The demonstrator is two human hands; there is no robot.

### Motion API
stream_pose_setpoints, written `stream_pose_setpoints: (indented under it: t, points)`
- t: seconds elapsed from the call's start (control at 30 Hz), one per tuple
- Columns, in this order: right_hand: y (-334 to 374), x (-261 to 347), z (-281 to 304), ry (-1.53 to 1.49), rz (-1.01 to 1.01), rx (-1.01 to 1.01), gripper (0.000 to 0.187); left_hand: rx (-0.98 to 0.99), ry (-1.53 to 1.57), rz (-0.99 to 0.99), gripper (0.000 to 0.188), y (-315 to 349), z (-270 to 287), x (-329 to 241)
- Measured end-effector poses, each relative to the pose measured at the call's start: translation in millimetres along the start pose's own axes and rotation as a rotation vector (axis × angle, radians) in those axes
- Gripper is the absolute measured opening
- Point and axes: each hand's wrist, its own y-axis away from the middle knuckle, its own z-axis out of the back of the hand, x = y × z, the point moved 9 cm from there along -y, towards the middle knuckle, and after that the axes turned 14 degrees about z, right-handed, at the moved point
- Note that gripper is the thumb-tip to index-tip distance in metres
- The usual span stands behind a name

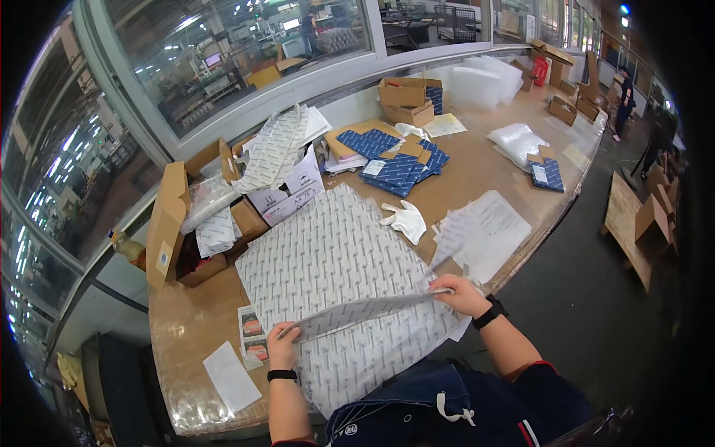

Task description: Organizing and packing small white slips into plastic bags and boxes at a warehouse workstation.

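Note:
A long, narrow fold of printed white paper (365, 314) stretches between my hands. My left hand (283, 346) pinches its left end and my right hand (459, 294) grips the right end. Beneath it lies a large patterned paper sheet (328, 253), spread over the near part of the table and reaching my body. Whether the fold belongs to this sheet or is a separate piece, I cannot tell. Just beyond the sheet rests a white glove (407, 221). Loose printed papers (488, 235) lie beside my right hand.
Open cardboard boxes (170, 223) stuffed with paper stand at the left. Flat blue packages (398, 167) are piled at the table's middle, near a bubble-wrap bundle (518, 143). A small white paper (232, 376) lies near left. The table edge (547, 221) curves along the right; a person (623, 100) stands beyond.

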Motion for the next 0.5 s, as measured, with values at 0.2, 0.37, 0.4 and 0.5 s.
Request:
stream_pose_setpoints:
  t: [0.2, 0.37, 0.4, 0.5]
  points:
    - [-7, 124, -53, -0.323, 0.237, 0.534, 0.017, 0.187, 0.376, 0.013, 0.017, -4, -23, 4]
    - [-16, 151, -98, -0.993, 0.161, 0.492, 0.014, 0.382, 0.433, 0.537, 0.038, 14, -133, 37]
    - [-17, 163, -104, -1.128, 0.196, 0.517, 0.015, 0.449, 0.408, 0.720, 0.049, 22, -155, 47]
    - [-28, 185, -122, -1.201, 0.300, 0.590, 0.019, 0.622, 0.437, 0.787, 0.050, 37, -196, 54]
